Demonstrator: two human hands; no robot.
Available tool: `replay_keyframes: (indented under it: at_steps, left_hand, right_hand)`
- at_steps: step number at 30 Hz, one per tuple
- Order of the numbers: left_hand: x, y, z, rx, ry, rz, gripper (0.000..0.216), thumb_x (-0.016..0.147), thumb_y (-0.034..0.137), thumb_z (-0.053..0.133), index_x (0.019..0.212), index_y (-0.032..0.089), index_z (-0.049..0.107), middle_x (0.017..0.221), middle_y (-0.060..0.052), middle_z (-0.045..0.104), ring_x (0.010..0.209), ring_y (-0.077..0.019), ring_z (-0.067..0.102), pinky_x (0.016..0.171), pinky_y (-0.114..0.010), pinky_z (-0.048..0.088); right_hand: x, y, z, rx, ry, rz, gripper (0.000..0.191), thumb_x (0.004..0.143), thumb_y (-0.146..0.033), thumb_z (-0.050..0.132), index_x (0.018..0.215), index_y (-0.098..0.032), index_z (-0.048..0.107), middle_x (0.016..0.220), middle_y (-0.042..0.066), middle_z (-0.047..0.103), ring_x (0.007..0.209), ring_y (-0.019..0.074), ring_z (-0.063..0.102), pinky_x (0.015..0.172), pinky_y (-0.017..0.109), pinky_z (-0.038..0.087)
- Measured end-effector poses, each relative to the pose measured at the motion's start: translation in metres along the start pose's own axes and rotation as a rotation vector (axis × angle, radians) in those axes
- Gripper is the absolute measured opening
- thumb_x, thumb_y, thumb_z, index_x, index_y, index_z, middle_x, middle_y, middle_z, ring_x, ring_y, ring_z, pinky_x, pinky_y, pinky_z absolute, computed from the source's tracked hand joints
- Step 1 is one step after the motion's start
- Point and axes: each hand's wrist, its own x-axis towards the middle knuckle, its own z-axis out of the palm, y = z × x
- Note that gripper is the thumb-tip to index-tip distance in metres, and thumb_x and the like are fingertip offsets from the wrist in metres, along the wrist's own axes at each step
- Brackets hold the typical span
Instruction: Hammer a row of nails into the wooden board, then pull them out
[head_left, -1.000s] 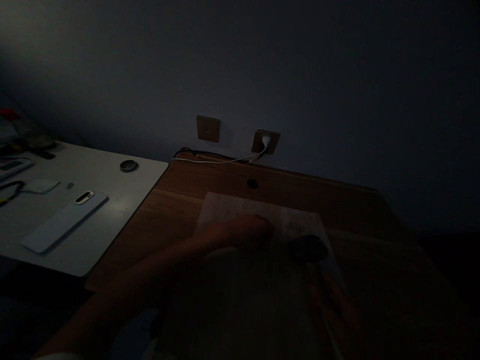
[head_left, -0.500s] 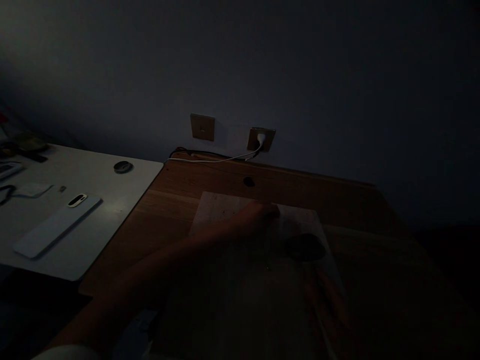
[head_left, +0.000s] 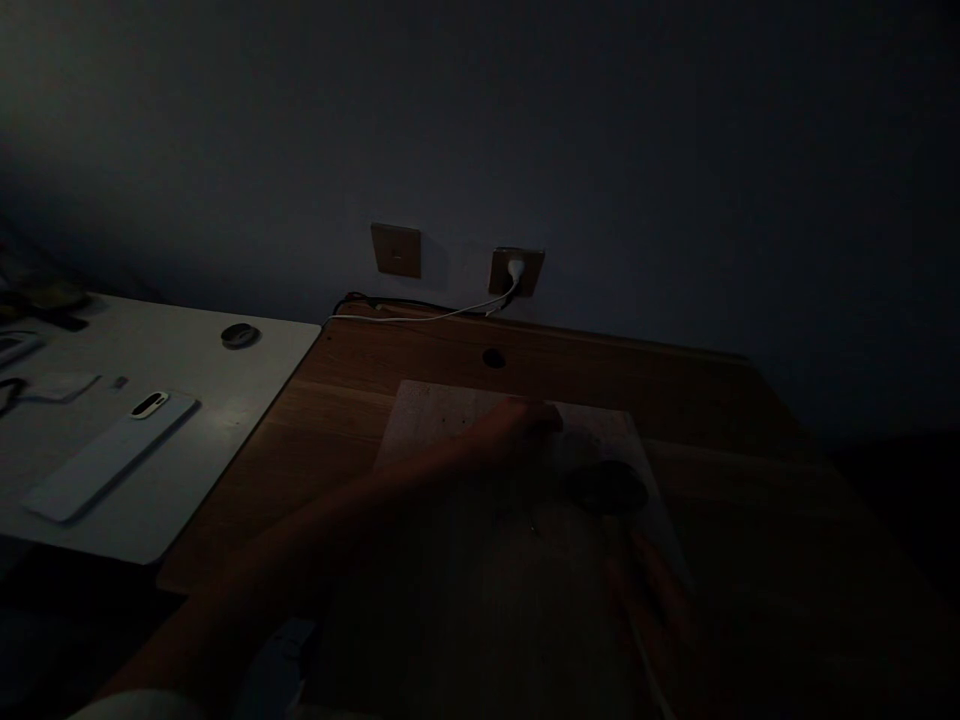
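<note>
The scene is very dark. My left hand [head_left: 517,425], its fingers curled closed, rests on a pale rectangular board [head_left: 424,408]; anything inside those fingers is hidden. Lower right on the board, my right hand [head_left: 654,600] is barely visible, with its fingers bent together. Whatever it grips is lost in shadow, though a thin pale cord-like line [head_left: 651,665] runs down beside it. Just beyond its fingertips lies a dark round object [head_left: 607,487], and I cannot tell whether the two touch. A tiny shiny spot [head_left: 533,530] shows between the hands.
The board lies on a brown wooden table [head_left: 337,400] with a round hole [head_left: 493,358]. To the left, a white table [head_left: 225,400] bears a white phone [head_left: 112,455] and a dark ring-shaped item [head_left: 238,335]. Behind, a white plug [head_left: 515,270] sits in a wall socket.
The whole view has shifted slightly, so things sit a little further left and up. Both hands keep nearly the same place on the board.
</note>
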Motion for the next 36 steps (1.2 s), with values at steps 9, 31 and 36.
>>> replay_keyframes:
  at_steps: [9,31,36]
  left_hand:
    - [-0.002,0.002,-0.002,0.107,-0.067,0.052,0.024,0.091,0.007,0.054,0.109,0.014,0.068,0.111,-0.011,0.069,0.099,-0.0193,0.067,0.088,-0.030,0.052]
    - [0.000,0.000,0.004,0.252,0.021,-0.054,0.022,0.091,0.020,0.065,0.113,0.018,0.068,0.116,-0.009,0.072,0.113,-0.0273,0.057,0.100,-0.042,0.045]
    - [-0.001,-0.003,0.005,0.212,0.039,-0.087,0.031,0.090,0.016,0.065,0.120,0.019,0.065,0.113,-0.009,0.072,0.116,-0.0273,0.059,0.100,-0.042,0.047]
  right_hand:
    - [0.001,0.000,-0.001,-0.012,0.001,-0.014,0.066,0.089,-0.067,0.053,0.142,-0.027,0.061,0.147,0.008,0.063,0.134,0.0360,0.058,0.110,0.053,0.048]
    - [0.002,-0.018,-0.005,-0.003,-0.005,0.029,0.072,0.087,-0.070,0.052,0.140,-0.022,0.062,0.144,0.011,0.065,0.133,0.0345,0.059,0.109,0.046,0.048]
    - [0.014,-0.022,-0.002,0.042,0.010,0.002,0.071,0.084,-0.069,0.056,0.136,-0.021,0.065,0.133,0.012,0.072,0.122,0.0348,0.066,0.100,0.046,0.054]
